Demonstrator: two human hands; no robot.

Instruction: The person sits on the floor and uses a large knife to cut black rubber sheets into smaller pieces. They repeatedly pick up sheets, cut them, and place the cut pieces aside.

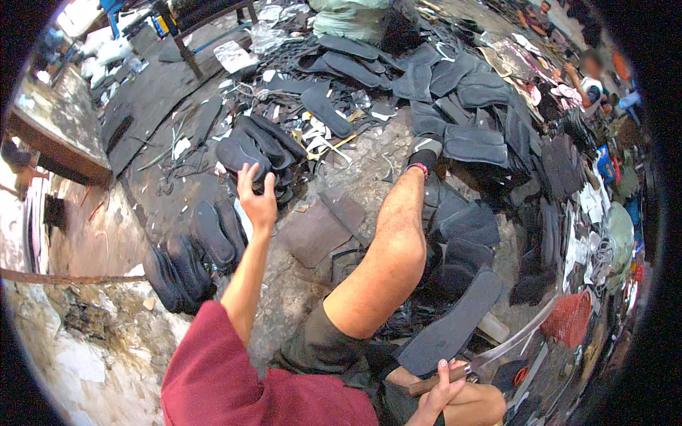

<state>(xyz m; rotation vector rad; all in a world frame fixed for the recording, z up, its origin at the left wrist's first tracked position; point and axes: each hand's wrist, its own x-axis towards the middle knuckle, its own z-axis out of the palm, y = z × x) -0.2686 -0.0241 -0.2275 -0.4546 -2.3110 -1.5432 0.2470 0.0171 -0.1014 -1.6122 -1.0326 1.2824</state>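
My left hand (256, 199) reaches forward with its fingers spread, just touching a stack of black rubber sole cut-outs (256, 147) on the ground. My right hand (445, 387) is low at the lower right, closed around the wooden handle of a long curved knife (508, 346) whose blade points right. A dark grey sole-shaped piece (451, 324) leans just above that hand. My bent bare leg (387, 252) lies between the two hands.
Black soles and rubber sheets (469, 142) cover the ground ahead and to the right. More stacked soles (188, 259) lie left of my arm. A red mesh basket (568, 317) is at right. A person (591, 74) sits far back right. A stone ledge (60, 128) is at left.
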